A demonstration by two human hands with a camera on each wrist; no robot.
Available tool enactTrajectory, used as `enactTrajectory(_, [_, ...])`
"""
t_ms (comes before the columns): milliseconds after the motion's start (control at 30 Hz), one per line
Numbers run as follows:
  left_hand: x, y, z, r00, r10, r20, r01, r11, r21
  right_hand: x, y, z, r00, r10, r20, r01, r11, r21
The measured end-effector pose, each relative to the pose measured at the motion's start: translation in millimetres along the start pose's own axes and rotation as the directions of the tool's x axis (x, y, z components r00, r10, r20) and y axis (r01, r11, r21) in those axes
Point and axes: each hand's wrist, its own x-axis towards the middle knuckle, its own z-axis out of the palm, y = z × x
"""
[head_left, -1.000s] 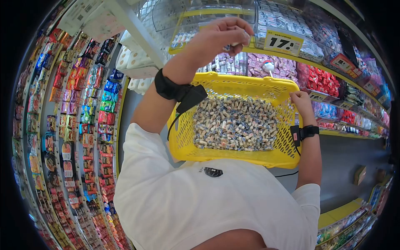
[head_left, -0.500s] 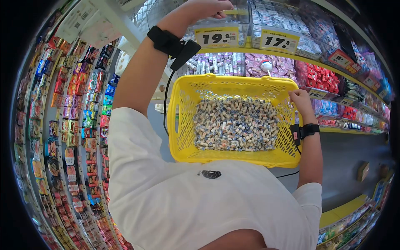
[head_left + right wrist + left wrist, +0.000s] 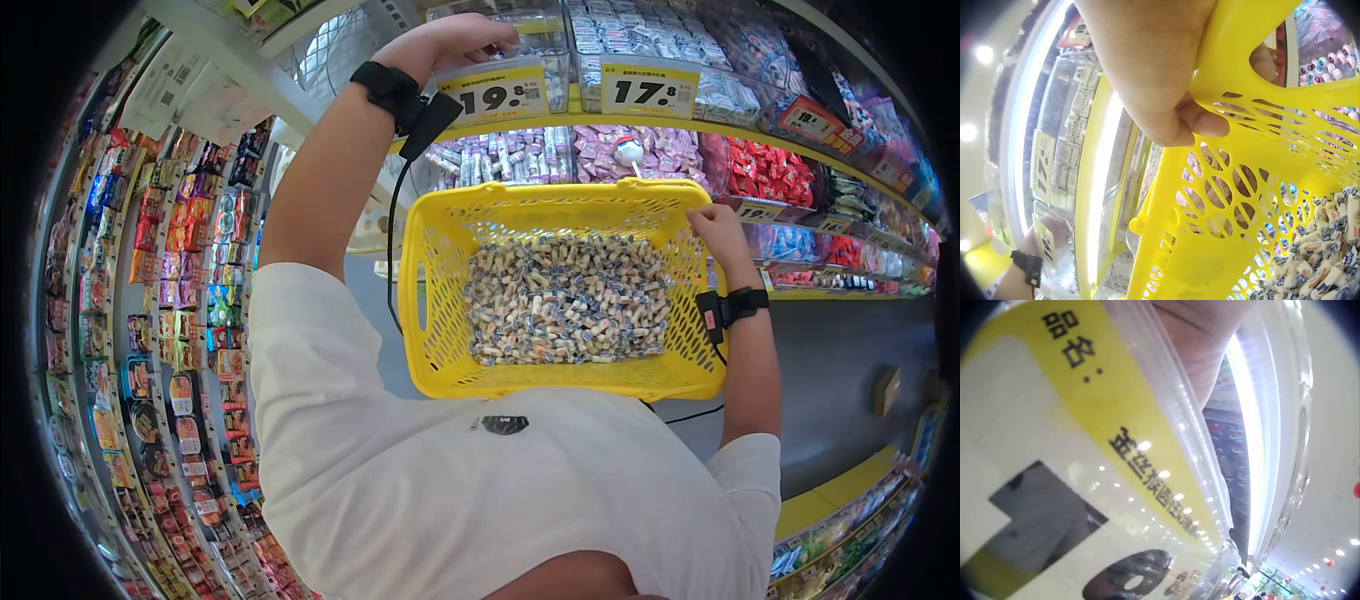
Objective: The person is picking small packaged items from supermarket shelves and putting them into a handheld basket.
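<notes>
A yellow perforated basket (image 3: 440, 370) holds a wide layer of small wrapped candies (image 3: 565, 300). My right hand (image 3: 720, 240) grips its right rim near the back corner; in the right wrist view the thumb and fingers of that hand (image 3: 1154, 75) are curled round the yellow rim (image 3: 1222, 56). Up at the back left, my left hand (image 3: 450, 42) hangs over a clear bin behind the 19.8 price tag (image 3: 500, 93), fingers loosely bent, no item visible in them. The left wrist view shows part of this hand (image 3: 1200, 344) behind the bin's wall and tag (image 3: 1085, 412).
Beside that bin stands another with a 17.8 tag (image 3: 650, 90). Lower bins hold purple-wrapped sweets (image 3: 660, 155) and red ones (image 3: 770, 172), with a round lollipop (image 3: 628, 151) in front. Packaged-snack shelves (image 3: 180, 300) line the left; a cable (image 3: 392, 270) hangs from the left wrist.
My left hand has gone from above the basket's back edge up and left to the clear bin; the small pieces seen in its fingers earlier no longer show. My right hand keeps its grip on the rim.
</notes>
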Motion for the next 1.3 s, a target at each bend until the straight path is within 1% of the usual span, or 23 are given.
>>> enactTrajectory(133, [-4, 7, 2, 0.996, -0.068, 0.052, 0.068, 0.998, -0.012, -3, -6, -2, 1.0, 0.003, 0.01, -0.003, 1.0, 0.028])
enactTrajectory(233, [-2, 5, 6, 0.989, -0.143, 0.045, 0.147, 0.983, -0.112, -4, -7, -2, 1.0, 0.004, 0.005, -0.004, 1.0, 0.023])
enactTrajectory(367, [-7, 7, 6, 0.991, -0.129, 0.042, 0.132, 0.989, -0.068, -7, -15, -5, 1.0, 0.009, 0.015, -0.009, 1.0, -0.024])
enactTrajectory(467, [-3, 4, 5, 0.994, -0.1, 0.038, 0.1, 0.995, -0.011, -9, -16, -4, 1.0, 0.011, -0.006, -0.011, 0.999, -0.041])
enactTrajectory(567, [-2, 6, 3, 0.986, -0.159, 0.055, 0.16, 0.987, -0.017, -11, -20, -5, 1.0, 0.017, -0.011, -0.017, 0.999, -0.034])
enactTrajectory(600, [0, 6, 3, 0.981, -0.182, 0.07, 0.179, 0.983, 0.039, -12, -23, -6, 0.999, 0.046, 0.001, -0.046, 0.999, -0.028])
enactTrajectory(700, [1, 4, 1, 0.981, -0.165, 0.104, 0.161, 0.986, 0.048, -14, -25, -5, 0.999, 0.018, -0.035, -0.019, 0.999, -0.04])
enactTrajectory(767, [-2, 9, 2, 0.985, -0.163, 0.063, 0.158, 0.984, 0.078, -14, -26, -4, 0.999, 0.021, -0.027, -0.023, 0.999, -0.047])
enactTrajectory(833, [-2, 13, 3, 0.979, -0.194, 0.063, 0.186, 0.976, 0.11, -14, -27, -6, 0.999, 0.028, -0.018, -0.029, 0.998, -0.056])
enactTrajectory(867, [1, 12, 3, 0.979, -0.195, 0.061, 0.183, 0.97, 0.158, -13, -29, -6, 0.999, 0.046, -0.008, -0.047, 0.997, -0.069])
enactTrajectory(967, [-5, 15, 4, 0.987, -0.146, 0.064, 0.137, 0.983, 0.124, -12, -23, -4, 0.999, 0.004, -0.038, -0.006, 0.999, -0.048])
enactTrajectory(1000, [-1, 15, 4, 0.98, -0.183, 0.076, 0.169, 0.972, 0.165, -14, -25, -3, 0.999, 0.01, -0.048, -0.012, 0.999, -0.041])
enactTrajectory(1100, [4, 10, 5, 0.979, -0.185, 0.084, 0.172, 0.975, 0.141, -14, -24, -2, 0.998, 0.002, -0.069, -0.005, 0.999, -0.045])
enactTrajectory(1233, [8, 7, 5, 0.993, -0.111, 0.042, 0.103, 0.98, 0.17, -12, -23, -5, 0.996, 0.092, -0.014, -0.093, 0.992, -0.086])
enactTrajectory(1300, [7, 7, 6, 0.999, -0.018, -0.041, 0.023, 0.993, 0.116, -12, -21, -5, 0.997, 0.069, -0.023, -0.071, 0.995, -0.067])
